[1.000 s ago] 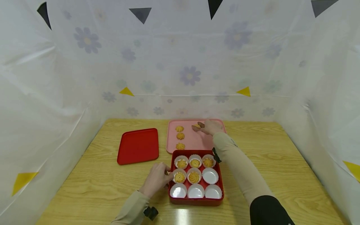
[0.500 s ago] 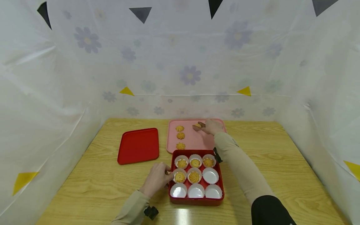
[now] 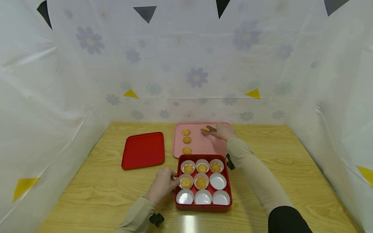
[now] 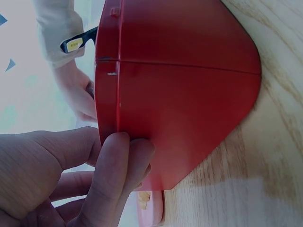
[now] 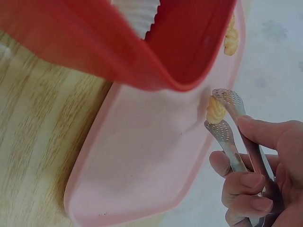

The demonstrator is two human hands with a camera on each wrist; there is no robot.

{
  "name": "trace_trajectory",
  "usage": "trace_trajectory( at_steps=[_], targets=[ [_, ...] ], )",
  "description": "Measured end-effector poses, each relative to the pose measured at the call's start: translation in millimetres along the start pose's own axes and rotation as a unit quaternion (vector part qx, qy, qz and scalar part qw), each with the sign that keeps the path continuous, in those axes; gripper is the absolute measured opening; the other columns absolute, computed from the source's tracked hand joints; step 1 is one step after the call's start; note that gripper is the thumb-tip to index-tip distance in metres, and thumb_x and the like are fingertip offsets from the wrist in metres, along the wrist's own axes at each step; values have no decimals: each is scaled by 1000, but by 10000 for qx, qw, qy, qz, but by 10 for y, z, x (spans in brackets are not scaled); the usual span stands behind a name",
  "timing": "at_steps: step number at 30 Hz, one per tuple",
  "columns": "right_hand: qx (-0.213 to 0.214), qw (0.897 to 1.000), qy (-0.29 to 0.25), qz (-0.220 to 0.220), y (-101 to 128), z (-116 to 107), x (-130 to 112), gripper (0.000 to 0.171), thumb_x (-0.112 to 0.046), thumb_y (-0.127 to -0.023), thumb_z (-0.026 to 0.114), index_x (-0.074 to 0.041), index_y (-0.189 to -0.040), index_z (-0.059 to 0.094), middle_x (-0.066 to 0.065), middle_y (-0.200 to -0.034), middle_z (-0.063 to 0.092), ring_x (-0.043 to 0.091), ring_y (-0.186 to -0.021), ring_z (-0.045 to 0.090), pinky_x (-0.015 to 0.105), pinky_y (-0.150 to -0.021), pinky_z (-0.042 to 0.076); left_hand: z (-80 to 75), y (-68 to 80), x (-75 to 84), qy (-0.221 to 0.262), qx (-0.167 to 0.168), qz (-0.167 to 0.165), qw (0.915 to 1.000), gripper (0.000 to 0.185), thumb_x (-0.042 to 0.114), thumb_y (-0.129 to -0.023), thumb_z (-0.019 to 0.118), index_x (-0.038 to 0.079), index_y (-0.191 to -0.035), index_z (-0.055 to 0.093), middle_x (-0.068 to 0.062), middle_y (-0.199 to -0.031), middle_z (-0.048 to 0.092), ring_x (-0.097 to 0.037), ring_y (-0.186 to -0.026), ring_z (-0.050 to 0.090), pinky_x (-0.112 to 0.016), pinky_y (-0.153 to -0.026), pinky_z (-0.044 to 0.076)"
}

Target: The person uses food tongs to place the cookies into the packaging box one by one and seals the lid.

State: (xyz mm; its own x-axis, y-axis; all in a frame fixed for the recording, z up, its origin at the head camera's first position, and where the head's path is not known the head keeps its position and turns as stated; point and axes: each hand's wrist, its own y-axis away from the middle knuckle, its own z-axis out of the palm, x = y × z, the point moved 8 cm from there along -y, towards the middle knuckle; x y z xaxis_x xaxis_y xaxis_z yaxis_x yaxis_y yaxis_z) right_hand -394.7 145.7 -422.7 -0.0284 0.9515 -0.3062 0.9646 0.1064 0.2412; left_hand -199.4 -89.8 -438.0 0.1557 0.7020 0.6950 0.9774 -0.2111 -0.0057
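Note:
My right hand (image 3: 223, 132) grips small metal tongs (image 5: 229, 97) with perforated ends. Between the tong tips is a ridged golden cookie (image 5: 216, 111), over the far part of the pink tray (image 3: 208, 145). My left hand (image 3: 163, 185) pinches the left wall of a deep red box (image 4: 189, 94), its thumb and fingers at the rim. Inside the box, white paper cups stand in three rows. The back row and two middle-row cups hold cookies, such as the swirled one (image 3: 200, 183); the middle row's right cup (image 3: 218, 181) and the front-row cups (image 3: 203, 197) are empty.
Three cookies lie in a column on the pink tray's left side, with a swirled cookie (image 3: 187, 140) in the middle. A flat red tray (image 3: 143, 151) sits to the left on the wooden table (image 3: 96, 191). Flowered white sheeting (image 3: 175, 64) surrounds the table.
My right hand has shifted slightly right, taking the tongs and cookie along. My left hand stays at the box's left side.

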Motion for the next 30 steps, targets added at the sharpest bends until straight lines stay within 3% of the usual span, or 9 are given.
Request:
trace_trajectory(
  at_steps=[4, 9, 19, 30],
  targets=[
    [-17, 9999, -82, -130, 32, -24, 30, 43, -49, -96, 60, -11, -80, 52, 1, -64, 43, 15, -58, 39, 29, -52, 33, 14, -2, -14, 54, -61, -67, 9999, 16, 5, -86, 70, 2, -71, 72, -3, -59, 65, -7, -46, 53, -22, -42, 45],
    [87, 9978, -288, -594, 129, -83, 53, 33, -35, -98, 61, -7, -81, 56, 0, -64, 43, 13, -55, 38, 26, -50, 32, 20, -4, -25, 90, -91, -117, 9998, 15, 5, -87, 70, 2, -73, 72, -4, -60, 67, -7, -47, 55, -22, -42, 46],
    [223, 9914, -673, -1096, 463, -162, 181, 41, -38, -99, 60, -11, -69, 51, -4, -54, 35, 11, -49, 30, 25, -49, 29, 8, 6, -17, -22, -55, -73, 10000, 17, 4, -85, 70, 4, -68, 70, -2, -59, 64, -6, -47, 53, -21, -42, 44],
    [603, 9868, -522, -1410, 853, -206, 307, 29, -29, -98, 63, -9, -77, 61, -2, -58, 40, 13, -52, 35, 27, -51, 30, 28, 19, -25, 89, -186, -198, 9996, 15, 4, -86, 70, 2, -71, 71, -4, -61, 66, -8, -47, 56, -21, -43, 46]
  ],
)
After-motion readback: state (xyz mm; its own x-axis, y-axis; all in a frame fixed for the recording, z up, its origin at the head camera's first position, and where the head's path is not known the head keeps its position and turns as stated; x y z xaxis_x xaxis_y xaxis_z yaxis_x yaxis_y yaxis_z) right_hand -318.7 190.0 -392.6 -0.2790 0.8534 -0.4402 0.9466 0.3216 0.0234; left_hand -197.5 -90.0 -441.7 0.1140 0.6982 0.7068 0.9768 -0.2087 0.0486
